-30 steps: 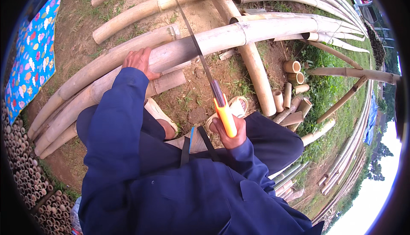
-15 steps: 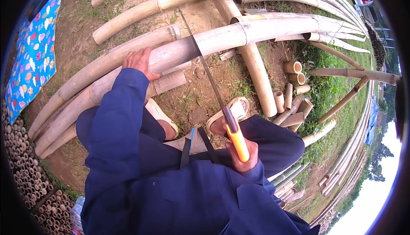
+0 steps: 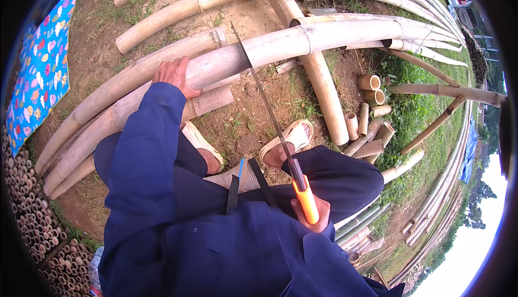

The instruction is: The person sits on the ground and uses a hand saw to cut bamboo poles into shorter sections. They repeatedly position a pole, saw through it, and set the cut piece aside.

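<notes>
Transversely, the saw [image 3: 281, 136] in the closed right hand [image 3: 321, 210] crosses the bamboo pole [image 3: 280, 46] just right of the nearer left hand [image 3: 177, 77], which clasps it, half-spread.

Two bare hands are present, one left hand [image 3: 174, 76] and one right hand [image 3: 322, 211], together with two dark-blue cloth sleeves [image 3: 151, 140]. The handsaw [image 3: 296, 174] with a narrow dark blade and orange-yellow handle numbers one, as does the thick, pale bamboo pole [image 3: 218, 66] under its blade. Cream open-toed sandals [image 3: 294, 136] number two. Short, hollow, tan bamboo tubes [image 3: 369, 83] on the grass at centre right total at least seven; the round-ended bamboo pieces [image 3: 38, 222] heaped at lower left are too numerous to count. One bright blue sheet [image 3: 46, 54] with multicoloured prints is visible at upper left.
</notes>
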A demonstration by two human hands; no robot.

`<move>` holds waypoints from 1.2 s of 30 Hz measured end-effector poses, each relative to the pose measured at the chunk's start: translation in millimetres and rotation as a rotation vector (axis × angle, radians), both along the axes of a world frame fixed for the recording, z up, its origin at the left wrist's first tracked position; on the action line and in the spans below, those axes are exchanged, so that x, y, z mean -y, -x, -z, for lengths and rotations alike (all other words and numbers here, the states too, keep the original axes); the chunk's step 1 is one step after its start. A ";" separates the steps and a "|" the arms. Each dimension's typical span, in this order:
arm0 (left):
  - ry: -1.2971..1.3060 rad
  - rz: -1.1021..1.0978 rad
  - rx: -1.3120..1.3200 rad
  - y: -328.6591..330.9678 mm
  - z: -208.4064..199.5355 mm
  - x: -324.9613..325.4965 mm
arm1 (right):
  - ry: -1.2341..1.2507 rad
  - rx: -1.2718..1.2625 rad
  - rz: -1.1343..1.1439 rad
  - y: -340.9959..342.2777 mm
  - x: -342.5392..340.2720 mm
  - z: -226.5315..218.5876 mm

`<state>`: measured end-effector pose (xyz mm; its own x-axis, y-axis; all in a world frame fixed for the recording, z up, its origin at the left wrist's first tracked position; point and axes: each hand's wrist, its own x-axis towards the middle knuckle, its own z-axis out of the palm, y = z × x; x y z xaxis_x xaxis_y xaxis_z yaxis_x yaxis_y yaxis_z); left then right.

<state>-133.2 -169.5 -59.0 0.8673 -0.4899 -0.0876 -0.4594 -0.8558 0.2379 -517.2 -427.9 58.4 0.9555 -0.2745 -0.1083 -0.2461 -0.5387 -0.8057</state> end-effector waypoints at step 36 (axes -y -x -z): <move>0.020 0.029 0.073 -1.5 -5.7 1.6 | -0.182 0.096 0.029 -102.6 -3.9 47.5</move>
<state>-131.7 -171.2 -53.3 0.8564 -0.5162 -0.0147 -0.5008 -0.8371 0.2201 -414.7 -424.0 10.9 0.9558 -0.2860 -0.0679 -0.1770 -0.3756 -0.9097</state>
